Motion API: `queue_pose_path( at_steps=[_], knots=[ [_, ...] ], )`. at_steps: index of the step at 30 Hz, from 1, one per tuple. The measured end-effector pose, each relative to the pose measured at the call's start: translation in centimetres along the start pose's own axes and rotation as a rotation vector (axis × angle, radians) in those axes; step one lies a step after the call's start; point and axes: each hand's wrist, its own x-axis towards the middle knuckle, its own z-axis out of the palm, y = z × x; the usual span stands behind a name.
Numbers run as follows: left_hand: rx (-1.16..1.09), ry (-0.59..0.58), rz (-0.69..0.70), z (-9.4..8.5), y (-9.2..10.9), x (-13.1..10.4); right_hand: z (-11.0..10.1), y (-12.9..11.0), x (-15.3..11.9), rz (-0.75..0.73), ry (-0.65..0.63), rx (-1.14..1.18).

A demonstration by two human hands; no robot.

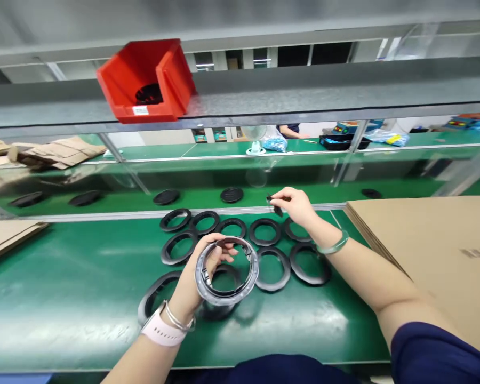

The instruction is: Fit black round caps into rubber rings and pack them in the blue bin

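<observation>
My left hand [200, 277] holds a grey ring-shaped plastic part [226, 271] upright above the green bench mat [72, 288]. My right hand [296, 205] is stretched further out and pinches a small black piece [275, 201] between thumb and fingers, over the far row of rings. Several black rings [264, 232] lie flat in rows on the mat beneath and between my hands. One more ring [156, 298] lies under my left wrist.
A stack of cardboard sheets [428, 250] lies at the right. A red bin [146, 80] with a black part sits on the shelf above. Black discs [231, 194] lie on the conveyor behind the rail. Folded cardboard [8, 234] is at the left. Another person's arm is far back.
</observation>
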Motion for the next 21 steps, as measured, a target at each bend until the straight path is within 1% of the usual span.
queue_pose_path(
  at_steps=[2, 4, 6, 9, 12, 16, 18, 21],
  knots=[
    [-0.010, -0.034, -0.024, 1.8, 0.2, 0.4, 0.0, -2.2, -2.3, -0.040, 0.008, 0.107],
    [-0.031, -0.060, -0.050, 3.2, 0.1, 0.8, -0.1, -3.5, -4.0, -0.050, 0.030, 0.140],
    [-0.066, -0.065, -0.086, 4.3, -0.4, 1.1, -0.1, -4.0, -4.9, -0.050, 0.047, 0.162],
    [-0.109, -0.045, -0.164, 5.2, -1.7, 1.4, 0.3, -3.6, -5.3, -0.047, 0.052, 0.180],
    [-0.109, -0.037, -0.276, 5.4, -2.7, 1.4, 0.8, -3.0, -5.2, -0.045, 0.039, 0.138],
    [-0.118, -0.084, -0.411, 4.9, -2.7, 1.3, 1.3, -2.2, -5.1, -0.027, 0.011, 0.109],
    [-0.092, -0.086, -0.412, 4.3, -2.7, 1.2, 1.6, -1.5, -5.0, -0.007, -0.004, 0.111],
    [0.068, -0.042, -0.349, 3.2, -3.5, 0.9, 2.6, -0.4, -5.3, 0.063, -0.013, 0.128]
  ],
)
